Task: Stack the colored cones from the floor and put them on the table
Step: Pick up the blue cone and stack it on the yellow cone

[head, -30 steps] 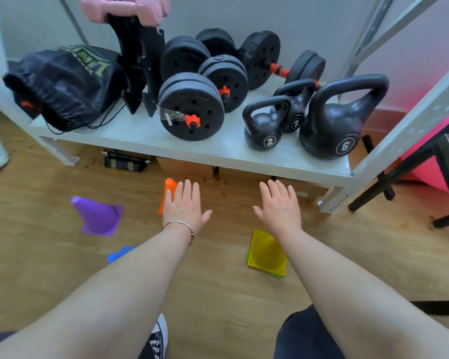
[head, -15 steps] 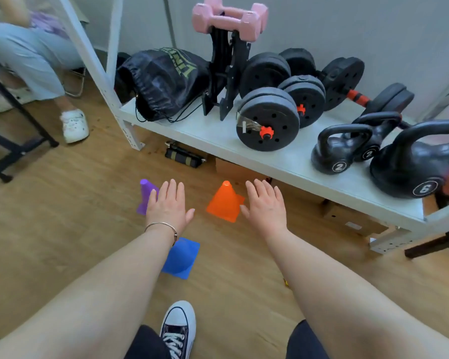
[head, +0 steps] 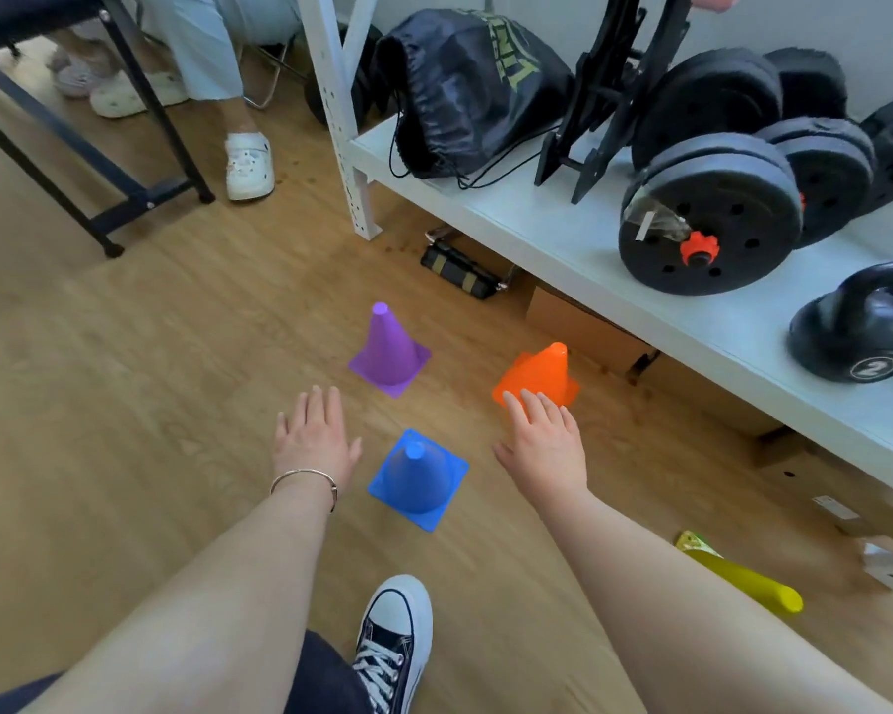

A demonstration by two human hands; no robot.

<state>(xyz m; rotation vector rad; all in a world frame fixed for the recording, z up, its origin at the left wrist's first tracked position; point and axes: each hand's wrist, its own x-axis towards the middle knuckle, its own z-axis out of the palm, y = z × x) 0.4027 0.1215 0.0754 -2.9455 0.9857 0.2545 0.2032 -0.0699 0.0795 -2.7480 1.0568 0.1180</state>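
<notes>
View swung left since earlier frame; blue plastic cone point(head: 417, 480) now between hands. Left hand point(head: 313, 439) grip wide, empty. Right hand point(head: 545, 445) grip wide, fingertips point(head: 529, 399) at orange plastic cone point(head: 540, 376).

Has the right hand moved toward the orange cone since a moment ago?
Yes. The right hand now overlaps the orange cone near the shelf, fingers open.

My cones, purple point(head: 389, 353), orange point(head: 540, 376) and blue point(head: 417, 479), look like smooth matt plastic; the floor point(head: 150, 353) seems wood, the shelf point(head: 563, 224) painted metal.
</notes>
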